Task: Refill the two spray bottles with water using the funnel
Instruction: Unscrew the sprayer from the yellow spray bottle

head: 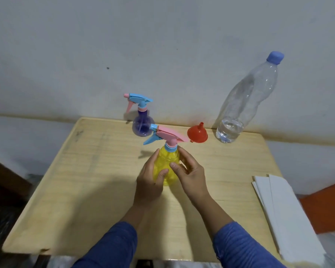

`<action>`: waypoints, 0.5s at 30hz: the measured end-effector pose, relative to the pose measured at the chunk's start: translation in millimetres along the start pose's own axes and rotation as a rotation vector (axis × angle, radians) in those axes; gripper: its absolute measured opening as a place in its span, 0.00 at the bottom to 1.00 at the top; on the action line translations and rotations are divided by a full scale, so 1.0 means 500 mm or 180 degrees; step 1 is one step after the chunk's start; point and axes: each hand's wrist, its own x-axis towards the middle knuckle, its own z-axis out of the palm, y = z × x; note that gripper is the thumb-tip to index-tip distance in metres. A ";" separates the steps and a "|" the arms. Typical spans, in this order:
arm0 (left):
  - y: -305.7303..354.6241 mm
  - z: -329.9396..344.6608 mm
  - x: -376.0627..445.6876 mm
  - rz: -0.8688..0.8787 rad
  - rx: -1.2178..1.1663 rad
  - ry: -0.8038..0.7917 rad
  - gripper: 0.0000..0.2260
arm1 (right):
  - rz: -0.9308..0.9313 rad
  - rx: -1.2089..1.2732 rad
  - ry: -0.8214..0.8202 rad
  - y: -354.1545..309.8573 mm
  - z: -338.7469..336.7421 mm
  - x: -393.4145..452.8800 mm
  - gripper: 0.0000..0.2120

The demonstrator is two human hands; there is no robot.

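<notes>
Sleeves (pixel 112 246) of blue cloth came in from the near edge of the wooden table (pixel 70 190), both forearms reaching toward the middle. There the left hand (pixel 150 178) and right hand (pixel 190 174) curled their fingers round the yellow spray bottle (pixel 163 161), one on each side, thumbs pressed on its near face. The bottle stood upright on the table, long axis vertical, its pink and blue trigger head (pixel 162 134) still on and the nozzle pointing left and slightly away. White sheets (pixel 282 213) lay at the table's right edge, apart from the hands. Just past the yellow bottle's head an orange-red funnel (pixel 197 133) rested wide mouth down, spout tilted up. Left of it, near the wall, stood the purple spray bottle (pixel 142 125), upright, its blue and pink head aimed left. At far right a clear plastic water bottle (pixel 246 99) with a blue cap stood against the wall, water only in its bottom part. No writing could be read anywhere.
</notes>
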 end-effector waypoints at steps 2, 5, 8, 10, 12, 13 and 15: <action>-0.007 -0.003 -0.012 -0.0057 0.0023 -0.0049 0.27 | -0.0007 -0.0028 -0.0028 0.006 0.000 -0.011 0.24; -0.010 -0.010 -0.019 -0.0027 0.0120 -0.0077 0.29 | -0.0033 -0.0090 -0.0102 0.008 -0.001 -0.018 0.23; -0.005 -0.017 -0.013 0.0106 0.0248 -0.0186 0.33 | -0.0094 -0.0157 -0.0165 0.008 -0.002 -0.018 0.23; -0.002 -0.019 -0.008 0.0061 0.0265 -0.0239 0.34 | -0.0125 -0.0209 -0.0179 0.009 -0.001 -0.018 0.23; 0.000 -0.018 -0.006 0.0035 0.0261 -0.0249 0.32 | -0.0166 -0.0299 -0.0197 0.007 -0.001 -0.016 0.23; 0.000 -0.016 -0.007 0.0035 0.0248 -0.0240 0.32 | -0.0193 -0.0371 -0.0194 0.003 -0.002 -0.016 0.24; -0.003 -0.013 -0.011 0.0000 0.0203 -0.0199 0.31 | -0.0302 -0.0432 -0.0036 -0.009 -0.003 -0.021 0.29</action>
